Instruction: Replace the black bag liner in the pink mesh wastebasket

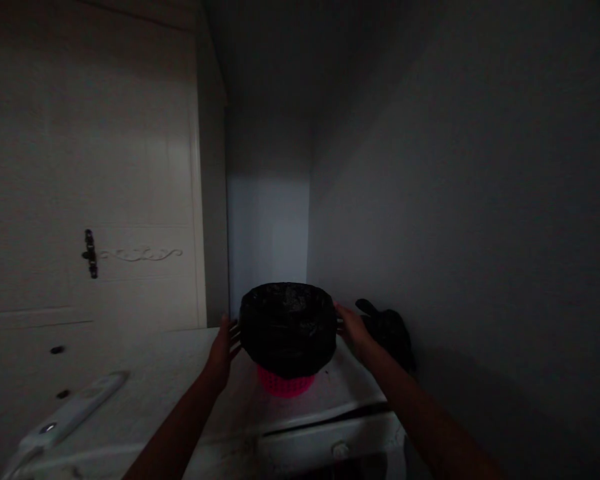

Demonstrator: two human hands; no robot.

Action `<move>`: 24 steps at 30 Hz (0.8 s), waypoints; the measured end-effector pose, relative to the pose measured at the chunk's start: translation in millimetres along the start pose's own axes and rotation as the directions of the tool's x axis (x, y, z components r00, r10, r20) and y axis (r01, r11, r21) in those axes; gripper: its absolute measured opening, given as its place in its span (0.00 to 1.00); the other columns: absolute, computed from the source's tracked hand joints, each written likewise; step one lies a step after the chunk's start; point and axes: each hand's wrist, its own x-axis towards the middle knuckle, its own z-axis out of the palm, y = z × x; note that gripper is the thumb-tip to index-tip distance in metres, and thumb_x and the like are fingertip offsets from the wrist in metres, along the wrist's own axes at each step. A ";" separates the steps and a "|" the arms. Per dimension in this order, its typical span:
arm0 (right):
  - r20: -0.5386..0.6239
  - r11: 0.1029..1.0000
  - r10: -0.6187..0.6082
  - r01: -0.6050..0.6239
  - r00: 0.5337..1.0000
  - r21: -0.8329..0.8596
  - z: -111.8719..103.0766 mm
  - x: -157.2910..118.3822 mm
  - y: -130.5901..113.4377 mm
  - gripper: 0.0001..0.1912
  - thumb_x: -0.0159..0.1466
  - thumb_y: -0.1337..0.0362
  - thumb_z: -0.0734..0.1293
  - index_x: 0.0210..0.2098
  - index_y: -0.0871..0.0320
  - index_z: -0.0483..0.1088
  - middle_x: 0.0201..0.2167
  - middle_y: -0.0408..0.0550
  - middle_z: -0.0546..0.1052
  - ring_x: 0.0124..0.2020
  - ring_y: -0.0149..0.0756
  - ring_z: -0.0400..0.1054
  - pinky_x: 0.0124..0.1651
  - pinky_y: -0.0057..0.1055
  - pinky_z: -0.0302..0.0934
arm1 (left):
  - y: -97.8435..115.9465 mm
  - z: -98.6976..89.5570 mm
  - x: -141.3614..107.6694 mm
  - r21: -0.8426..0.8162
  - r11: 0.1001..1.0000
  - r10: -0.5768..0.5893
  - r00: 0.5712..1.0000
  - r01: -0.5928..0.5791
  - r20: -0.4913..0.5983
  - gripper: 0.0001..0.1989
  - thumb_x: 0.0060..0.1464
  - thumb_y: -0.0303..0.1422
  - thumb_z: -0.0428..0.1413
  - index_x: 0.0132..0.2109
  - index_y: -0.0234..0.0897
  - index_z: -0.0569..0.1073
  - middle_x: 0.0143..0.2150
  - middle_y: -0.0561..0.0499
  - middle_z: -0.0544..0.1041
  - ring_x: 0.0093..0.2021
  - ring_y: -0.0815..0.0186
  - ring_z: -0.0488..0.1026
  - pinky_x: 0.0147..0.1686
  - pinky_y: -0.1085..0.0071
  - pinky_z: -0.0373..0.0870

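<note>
A pink basket (285,385) with small holes stands on a white dresser top. A black plastic bag (287,333) lines it and is folded down over the rim, covering most of the outside. My left hand (224,348) is at the left side of the bag, its fingers spread and reaching toward it. On the opposite side, my right hand (351,327) has its fingers apart at the bag's edge. Neither hand visibly grips the bag; the fingertips are partly hidden, so firm contact cannot be made out.
A knotted black bag (389,333) lies at the right against the grey wall. The white power strip (75,408) rests at the left of the dresser top (160,373). Behind it stands a white wardrobe (145,167) with a dark handle. A drawer is below the front edge.
</note>
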 end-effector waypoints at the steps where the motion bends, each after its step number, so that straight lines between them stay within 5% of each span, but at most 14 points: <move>1: -0.016 0.997 -0.045 0.044 0.999 -0.061 5.7 0.9 -10.3 0.23 0.62 0.44 0.69 0.38 0.58 0.80 0.40 0.54 0.84 0.35 0.39 0.77 0.40 0.34 0.69 | 8.2 6.7 -2.5 -0.020 1.000 0.012 1.000 -0.011 0.009 0.31 0.63 0.59 0.48 0.55 0.40 0.78 0.63 0.39 0.78 0.60 0.52 0.76 0.60 0.53 0.71; 7: -0.137 0.823 -0.276 0.160 0.951 -0.545 17.2 0.4 -48.4 0.19 0.62 0.50 0.68 0.28 0.59 0.80 0.26 0.49 0.81 0.31 0.39 0.76 0.33 0.30 0.62 | 32.8 25.6 6.1 0.036 0.989 0.143 0.988 -0.145 0.058 0.18 0.49 0.43 0.68 0.41 0.33 0.81 0.45 0.41 0.85 0.47 0.56 0.81 0.48 0.63 0.77; 13: -0.037 0.592 -0.388 0.218 0.921 -0.776 22.2 2.2 -68.1 0.11 0.64 0.61 0.67 0.31 0.55 0.81 0.32 0.50 0.85 0.37 0.40 0.79 0.37 0.28 0.63 | 44.9 19.8 18.0 0.390 0.873 0.368 0.920 -0.292 -0.135 0.10 0.52 0.37 0.64 0.38 0.36 0.83 0.41 0.43 0.86 0.46 0.51 0.82 0.47 0.59 0.76; 19: 0.028 0.498 -0.493 0.309 0.869 -0.811 38.6 19.1 -106.2 0.15 0.71 0.62 0.62 0.42 0.60 0.80 0.44 0.55 0.84 0.45 0.39 0.78 0.49 0.30 0.66 | 77.6 21.5 27.7 0.623 0.653 0.533 0.846 -0.430 0.026 0.15 0.59 0.43 0.55 0.36 0.39 0.82 0.39 0.43 0.85 0.45 0.48 0.82 0.48 0.58 0.75; 21: 0.027 0.489 -0.507 0.313 0.862 -0.814 47.4 26.6 -120.1 0.14 0.72 0.63 0.62 0.43 0.61 0.79 0.45 0.56 0.84 0.46 0.39 0.77 0.49 0.30 0.65 | 87.5 25.9 33.4 0.574 0.676 0.537 0.842 -0.462 0.045 0.18 0.59 0.45 0.54 0.34 0.39 0.82 0.35 0.44 0.84 0.44 0.49 0.81 0.45 0.60 0.75; 24: 0.018 0.484 -0.534 0.323 0.846 -0.813 61.0 37.4 -139.2 0.14 0.72 0.63 0.62 0.43 0.61 0.79 0.45 0.56 0.84 0.46 0.39 0.77 0.50 0.30 0.64 | 99.9 36.0 41.3 0.416 0.823 0.449 0.891 -0.386 -0.061 0.17 0.58 0.45 0.56 0.31 0.37 0.80 0.29 0.45 0.82 0.40 0.50 0.81 0.39 0.62 0.75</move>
